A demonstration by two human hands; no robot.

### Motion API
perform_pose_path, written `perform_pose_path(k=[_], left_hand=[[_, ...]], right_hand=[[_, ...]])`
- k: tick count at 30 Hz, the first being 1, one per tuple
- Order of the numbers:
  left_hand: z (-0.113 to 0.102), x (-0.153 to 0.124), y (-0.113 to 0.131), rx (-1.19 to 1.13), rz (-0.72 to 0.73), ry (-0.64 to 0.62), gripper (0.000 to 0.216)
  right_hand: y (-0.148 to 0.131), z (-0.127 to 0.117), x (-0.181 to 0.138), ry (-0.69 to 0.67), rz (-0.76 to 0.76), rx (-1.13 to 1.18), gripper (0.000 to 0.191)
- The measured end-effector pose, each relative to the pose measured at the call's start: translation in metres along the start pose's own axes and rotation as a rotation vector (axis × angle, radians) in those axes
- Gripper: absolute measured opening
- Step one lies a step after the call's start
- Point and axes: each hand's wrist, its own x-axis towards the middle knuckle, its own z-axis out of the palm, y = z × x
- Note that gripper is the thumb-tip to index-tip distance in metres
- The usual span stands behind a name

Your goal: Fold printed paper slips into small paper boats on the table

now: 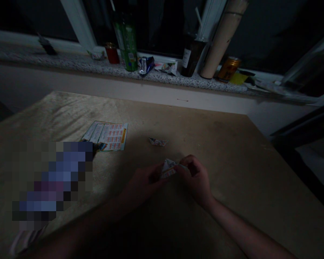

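A small folded paper boat [168, 169] with printed marks is held between both hands, just above the table. My left hand [149, 177] pinches its left side between thumb and fingers. On the boat's right end, the thumb and curled fingers of my right hand [194, 175] are closed. A second little paper boat [158, 142] rests on the table a short way beyond the hands. To the left lies a printed sheet [108, 135] with columns of text and red blocks.
A pixelated blue object [62, 176] lies on the table [226, 144] at left. Along the granite windowsill [162, 77] stand a green bottle [128, 46], a red jar [112, 53], a dark cup with a straw [191, 55], a cardboard tube [223, 39] and a golden can [229, 69].
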Motion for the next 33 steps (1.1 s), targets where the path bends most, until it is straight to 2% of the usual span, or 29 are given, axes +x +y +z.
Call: perform_pose_path(k=[5, 10, 13, 21, 25, 29, 33], left_hand=[[0.0031, -0.0005, -0.0013, -0.193, -0.036, -0.057, 0.037], [0.0076, 0.0009, -0.0044, -0.345, -0.094, -0.069, 0.041], [0.0089, 0.0002, -0.0041, -0.407, -0.09, -0.103, 0.038], [0.0072, -0.0021, 0.0004, -0.282, -0.081, -0.107, 0.033], [0.0061, -0.001, -0.0019, -0.218, -0.06, -0.113, 0.033], [0.0054, -0.0006, -0.0008, -0.176, -0.02, -0.107, 0.03], [0.0064, 0.0011, -0.0003, -0.299, -0.112, -0.075, 0.029]], right_hand=[[0.0014, -0.0003, -0.0038, 0.004, -0.075, -0.017, 0.015], [-0.0002, -0.0012, -0.0036, -0.178, -0.131, 0.015, 0.028], [-0.0015, -0.0013, -0.0029, -0.209, -0.151, -0.027, 0.033], [-0.0015, -0.0017, -0.0041, -0.246, -0.089, -0.04, 0.038], [-0.0025, -0.0027, -0.0044, -0.253, -0.108, -0.078, 0.035], [-0.0034, -0.0052, -0.0044, -0.258, -0.168, -0.162, 0.036], [-0.0007, -0.0069, -0.0028, -0.291, -0.334, -0.212, 0.038]])
